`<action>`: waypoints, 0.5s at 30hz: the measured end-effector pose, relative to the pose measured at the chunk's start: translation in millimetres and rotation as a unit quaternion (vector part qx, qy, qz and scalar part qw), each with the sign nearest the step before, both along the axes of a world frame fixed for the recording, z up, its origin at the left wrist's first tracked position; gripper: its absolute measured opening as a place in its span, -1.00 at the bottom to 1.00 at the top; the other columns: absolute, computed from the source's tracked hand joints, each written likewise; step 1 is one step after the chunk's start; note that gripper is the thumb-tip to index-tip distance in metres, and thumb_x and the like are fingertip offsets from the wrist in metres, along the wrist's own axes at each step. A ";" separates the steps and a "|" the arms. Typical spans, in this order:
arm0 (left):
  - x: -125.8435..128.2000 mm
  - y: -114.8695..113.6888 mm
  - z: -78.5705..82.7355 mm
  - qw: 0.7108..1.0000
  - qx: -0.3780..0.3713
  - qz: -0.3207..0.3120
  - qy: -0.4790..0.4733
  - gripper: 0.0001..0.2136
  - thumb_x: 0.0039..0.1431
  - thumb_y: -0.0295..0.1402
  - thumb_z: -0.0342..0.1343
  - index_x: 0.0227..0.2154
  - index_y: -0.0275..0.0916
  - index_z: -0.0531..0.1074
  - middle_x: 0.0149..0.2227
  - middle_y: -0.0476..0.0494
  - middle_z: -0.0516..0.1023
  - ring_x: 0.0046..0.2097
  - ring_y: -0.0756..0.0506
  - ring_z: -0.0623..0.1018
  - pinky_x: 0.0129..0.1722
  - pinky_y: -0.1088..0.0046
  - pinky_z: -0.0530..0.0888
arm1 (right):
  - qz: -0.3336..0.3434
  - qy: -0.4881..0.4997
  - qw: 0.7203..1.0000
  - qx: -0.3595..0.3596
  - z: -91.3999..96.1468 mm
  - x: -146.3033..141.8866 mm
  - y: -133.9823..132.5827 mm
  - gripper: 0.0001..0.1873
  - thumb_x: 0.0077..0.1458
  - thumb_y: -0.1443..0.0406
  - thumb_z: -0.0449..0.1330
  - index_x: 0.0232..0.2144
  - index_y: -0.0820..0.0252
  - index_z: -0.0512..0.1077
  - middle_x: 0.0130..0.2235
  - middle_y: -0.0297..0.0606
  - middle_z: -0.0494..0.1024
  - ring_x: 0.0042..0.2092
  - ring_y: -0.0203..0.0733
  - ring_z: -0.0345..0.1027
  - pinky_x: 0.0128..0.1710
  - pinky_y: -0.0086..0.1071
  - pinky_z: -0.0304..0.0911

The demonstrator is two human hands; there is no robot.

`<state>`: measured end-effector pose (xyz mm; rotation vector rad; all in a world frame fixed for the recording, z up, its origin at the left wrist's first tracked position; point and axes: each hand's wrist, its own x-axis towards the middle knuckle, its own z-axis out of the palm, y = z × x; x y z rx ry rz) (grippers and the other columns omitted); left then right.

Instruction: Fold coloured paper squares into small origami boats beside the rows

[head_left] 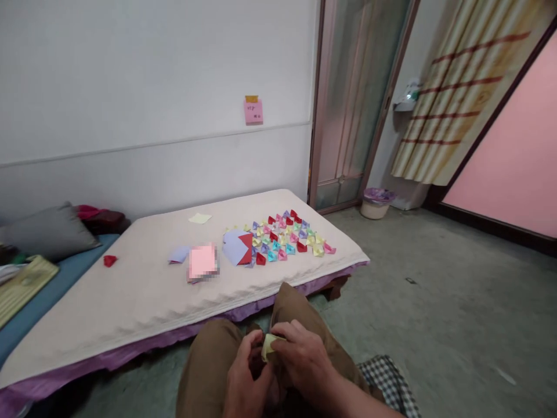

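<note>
A small pale yellow folded paper (268,348) is held above my lap, between both hands. My right hand (307,355) pinches its right side with the thumb and fingers. Around its left edge curl the fingers of my left hand (247,371), and some of them are hidden in shadow. On the low bed (143,284) in front of me lie many small folded paper pieces (282,238) in red, pink, yellow, green, blue and purple. Beside them rest larger lilac sheets (234,247) with a red paper (246,249) and a pink paper stack (203,261), partly blurred.
A lone red folded piece (110,260), a lilac paper (178,254) and a flat yellow sheet (200,218) lie on the bed. A grey cushion (47,232) is at the left. A lined bin (376,203) stands by the glass door (354,104); checked cloth (387,380) hangs at right.
</note>
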<state>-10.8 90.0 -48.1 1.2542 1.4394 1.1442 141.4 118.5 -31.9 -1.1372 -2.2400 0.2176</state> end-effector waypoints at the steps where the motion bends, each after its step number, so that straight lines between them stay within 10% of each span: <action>1: -3.1 4.9 -5.3 1.000 0.012 0.018 0.010 -0.55 -0.05 -0.33 0.12 -0.03 -0.29 0.32 -0.18 -0.22 0.58 -0.17 -0.16 0.58 -0.19 0.34 0.51 | -0.009 0.024 1.000 0.000 1.1 5.3 7.5 -0.88 0.04 0.40 0.16 -0.44 0.08 0.45 -0.25 -0.34 0.50 -0.30 -0.22 0.29 -0.35 -0.41 0.19; 5: -42.3 31.7 -32.1 0.977 0.070 0.074 0.188 -0.60 0.04 -0.28 0.06 -0.03 -0.27 0.34 -0.11 -0.25 0.55 -0.11 -0.19 0.56 -0.14 0.28 0.50 | -0.075 0.126 0.989 -0.012 7.0 37.8 52.7 -0.77 0.08 0.44 0.07 -0.52 0.13 0.45 -0.24 -0.27 0.47 -0.21 -0.22 0.35 -0.26 -0.41 0.24; 11: -113.8 74.1 -93.2 0.806 0.122 0.088 0.572 -0.66 0.10 -0.31 -0.07 -0.16 -0.38 0.47 -0.02 -0.45 0.50 -0.05 -0.30 0.52 -0.07 0.13 0.40 | -0.304 0.087 0.946 -0.066 -15.7 93.1 147.5 -0.81 0.05 0.36 0.09 -0.53 0.18 0.46 -0.35 -0.30 0.42 -0.33 -0.25 0.36 -0.31 -0.42 0.21; 15: -121.9 85.1 -120.2 0.760 0.079 0.054 0.643 -0.68 0.09 -0.32 -0.06 -0.16 -0.24 0.51 -0.03 -0.26 0.54 -0.10 -0.23 0.54 -0.09 0.19 0.38 | -0.376 0.066 0.921 -0.081 -41.4 107.2 199.2 -0.78 0.04 0.39 0.06 -0.52 0.21 0.48 -0.35 -0.24 0.44 -0.31 -0.20 0.35 -0.36 -0.41 0.15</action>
